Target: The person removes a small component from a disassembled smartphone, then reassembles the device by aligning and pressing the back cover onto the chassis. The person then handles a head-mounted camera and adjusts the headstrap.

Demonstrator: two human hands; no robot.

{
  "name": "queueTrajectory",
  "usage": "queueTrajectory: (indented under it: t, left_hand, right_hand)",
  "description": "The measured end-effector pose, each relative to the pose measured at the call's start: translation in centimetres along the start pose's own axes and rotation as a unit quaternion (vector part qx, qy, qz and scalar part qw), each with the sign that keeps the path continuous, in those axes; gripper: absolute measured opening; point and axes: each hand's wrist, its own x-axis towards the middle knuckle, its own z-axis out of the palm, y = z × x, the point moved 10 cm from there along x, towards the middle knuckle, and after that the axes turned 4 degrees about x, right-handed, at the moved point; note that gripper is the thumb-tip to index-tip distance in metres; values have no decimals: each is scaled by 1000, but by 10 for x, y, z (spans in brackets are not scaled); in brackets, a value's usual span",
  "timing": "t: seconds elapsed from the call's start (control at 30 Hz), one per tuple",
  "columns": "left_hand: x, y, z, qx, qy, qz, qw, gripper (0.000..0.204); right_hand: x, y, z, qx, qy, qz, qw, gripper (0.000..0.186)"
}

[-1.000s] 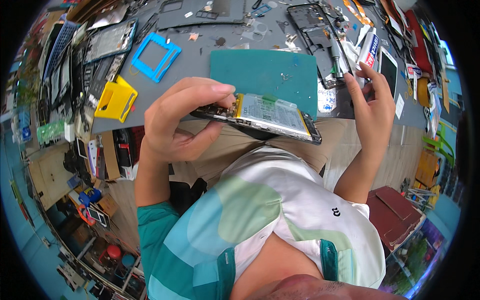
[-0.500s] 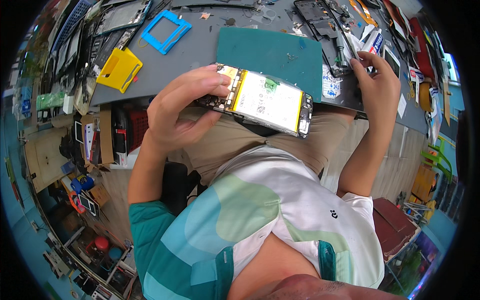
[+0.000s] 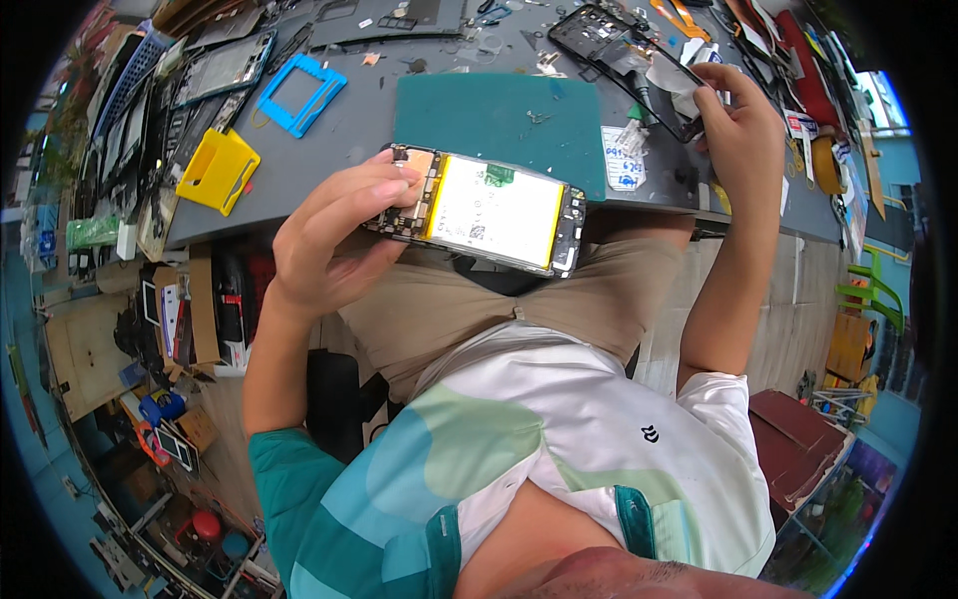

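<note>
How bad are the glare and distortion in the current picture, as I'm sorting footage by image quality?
Head view: the battery in the open phone held by the left hand is washed out almost white, with little print showing; head view: the workbench front edge bows under the fisheye lens, and the corners go black.

Blue handwriting [image 3: 625,181] marks a white slip [image 3: 621,148], a square code [image 3: 478,233] (printed dark) the battery [image 3: 509,212], an emblem [image 3: 651,434] the shirt [image 3: 519,429].
</note>
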Motion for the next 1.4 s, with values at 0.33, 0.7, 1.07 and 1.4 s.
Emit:
queueTrajectory:
  t: [0.33, 0.7, 1.07, 1.4]
  left_hand:
    - [22, -21, -3, 2, -31, -30, 999, 62]
    - [15, -16, -4, 21, -46, -36, 998, 59]
    - [12, -10, -3, 45, -33, 25, 998, 65]
    - [8, -11, -5, 53, -37, 13, 998, 74]
  right_hand:
    - [11, 25, -14, 46, 24, -45, 998, 44]
    - [10, -16, -24, -56, 80, -126, 987, 22]
    - [12, -34, -49, 98, 123, -118, 980, 31]
    - [-35, -109, -18, 129, 91, -378, 912, 24]
